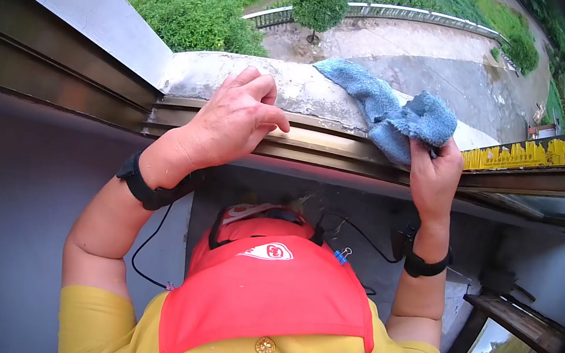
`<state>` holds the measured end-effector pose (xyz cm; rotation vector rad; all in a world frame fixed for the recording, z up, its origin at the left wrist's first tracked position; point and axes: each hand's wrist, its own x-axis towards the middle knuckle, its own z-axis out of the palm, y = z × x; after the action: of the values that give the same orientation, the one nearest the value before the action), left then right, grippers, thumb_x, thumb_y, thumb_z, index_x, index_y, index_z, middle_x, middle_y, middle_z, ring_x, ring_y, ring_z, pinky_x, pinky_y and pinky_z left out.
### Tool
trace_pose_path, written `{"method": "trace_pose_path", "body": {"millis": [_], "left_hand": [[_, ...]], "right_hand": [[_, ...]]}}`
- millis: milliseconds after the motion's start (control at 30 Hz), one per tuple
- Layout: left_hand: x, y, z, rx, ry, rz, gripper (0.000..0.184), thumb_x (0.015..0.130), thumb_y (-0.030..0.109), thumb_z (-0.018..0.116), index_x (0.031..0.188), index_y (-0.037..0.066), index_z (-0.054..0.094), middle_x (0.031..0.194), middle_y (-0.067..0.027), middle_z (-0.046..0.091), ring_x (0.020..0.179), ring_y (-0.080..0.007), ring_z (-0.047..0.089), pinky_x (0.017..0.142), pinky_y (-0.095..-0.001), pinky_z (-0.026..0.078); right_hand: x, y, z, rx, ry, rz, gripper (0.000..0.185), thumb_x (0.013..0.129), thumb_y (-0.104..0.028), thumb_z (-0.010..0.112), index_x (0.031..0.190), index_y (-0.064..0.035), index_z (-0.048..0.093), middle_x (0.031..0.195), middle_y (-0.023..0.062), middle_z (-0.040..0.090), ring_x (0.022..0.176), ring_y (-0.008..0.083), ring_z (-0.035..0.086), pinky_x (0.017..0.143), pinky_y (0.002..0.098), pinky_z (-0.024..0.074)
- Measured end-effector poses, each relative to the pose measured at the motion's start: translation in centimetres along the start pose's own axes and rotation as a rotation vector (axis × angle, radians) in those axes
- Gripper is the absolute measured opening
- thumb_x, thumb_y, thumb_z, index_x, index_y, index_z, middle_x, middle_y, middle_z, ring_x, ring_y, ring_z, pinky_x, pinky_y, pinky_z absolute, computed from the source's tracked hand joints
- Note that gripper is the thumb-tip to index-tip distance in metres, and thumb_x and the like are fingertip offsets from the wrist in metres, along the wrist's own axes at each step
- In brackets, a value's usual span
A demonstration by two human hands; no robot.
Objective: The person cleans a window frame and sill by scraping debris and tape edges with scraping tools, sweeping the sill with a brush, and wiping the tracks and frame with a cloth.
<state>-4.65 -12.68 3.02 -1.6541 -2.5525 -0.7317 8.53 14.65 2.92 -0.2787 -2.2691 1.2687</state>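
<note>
My left hand (236,119) is over the brown metal window track (316,140), fingers curled and thumb sticking out to the right; no object shows in it. In my right hand (436,173) a blue cloth (385,111) is pinched between thumb and fingers. The cloth is bunched at the hand and trails left across the track onto the worn white outer sill (273,88). Each wrist wears a black band.
A brown window frame (61,59) rises at the left. At the right stands a sash with a yellow printed strip (535,154). Black cables (147,240) hang below the sill near the body. Outside, far below, lie a paved yard (447,84), a railing and trees.
</note>
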Motion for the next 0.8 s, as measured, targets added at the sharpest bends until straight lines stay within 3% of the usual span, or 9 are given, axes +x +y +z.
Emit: {"method": "trace_pose_path", "body": {"millis": [100, 200, 400, 600, 800], "left_hand": [[-0.4, 0.6, 0.1, 0.118, 0.012, -0.060, 0.021, 0.075, 0.007, 0.067, 0.091, 0.019, 0.074, 0.085, -0.0044, 0.050, 0.089, -0.0243, 0.049, 0.083, -0.0353, 0.040], [-0.8, 0.9, 0.1, 0.136, 0.006, -0.061, 0.023, 0.077, 0.006, 0.065, 0.093, 0.019, 0.074, 0.084, -0.0045, 0.049, 0.088, -0.0245, 0.049, 0.083, -0.0363, 0.040], [-1.0, 0.4, 0.7, 0.141, 0.027, -0.077, 0.021, 0.074, 0.006, 0.068, 0.090, 0.018, 0.074, 0.082, -0.0042, 0.048, 0.087, -0.0243, 0.048, 0.083, -0.0363, 0.040], [0.1, -0.2, 0.3, 0.011, -0.043, -0.147, 0.012, 0.070, 0.006, 0.072, 0.078, 0.015, 0.070, 0.082, -0.0036, 0.049, 0.088, -0.0238, 0.049, 0.081, -0.0357, 0.040], [1.4, -0.2, -0.6, 0.116, -0.191, -0.045, 0.010, 0.070, 0.010, 0.072, 0.077, 0.015, 0.066, 0.086, -0.0017, 0.051, 0.095, -0.0223, 0.049, 0.082, -0.0359, 0.037]], "right_hand": [[-1.4, 1.2, 1.1, -0.021, 0.057, 0.000, 0.022, 0.082, -0.003, 0.062, 0.103, 0.0036, 0.063, 0.086, 0.0137, 0.070, 0.085, 0.0119, 0.064, 0.075, 0.0297, 0.0494], [-2.1, 2.5, 1.4, -0.014, 0.099, 0.011, 0.024, 0.080, -0.005, 0.062, 0.103, 0.0025, 0.062, 0.085, 0.0156, 0.068, 0.082, 0.0199, 0.068, 0.073, 0.0318, 0.0501], [-2.4, 3.8, 2.3, -0.315, 0.170, -0.233, 0.032, 0.070, -0.007, 0.063, 0.102, -0.0022, 0.062, 0.087, 0.0171, 0.064, 0.080, 0.0395, 0.062, 0.071, 0.0395, 0.0504], [-2.3, 3.3, 2.3, -0.308, 0.174, -0.231, 0.032, 0.069, -0.006, 0.064, 0.100, -0.0024, 0.062, 0.088, 0.0167, 0.064, 0.080, 0.0378, 0.063, 0.071, 0.0401, 0.0503], [-2.2, 3.6, 2.4, -0.334, 0.175, -0.285, 0.032, 0.068, -0.006, 0.067, 0.100, -0.0019, 0.062, 0.088, 0.0166, 0.065, 0.079, 0.0372, 0.063, 0.069, 0.0396, 0.0501]]}}
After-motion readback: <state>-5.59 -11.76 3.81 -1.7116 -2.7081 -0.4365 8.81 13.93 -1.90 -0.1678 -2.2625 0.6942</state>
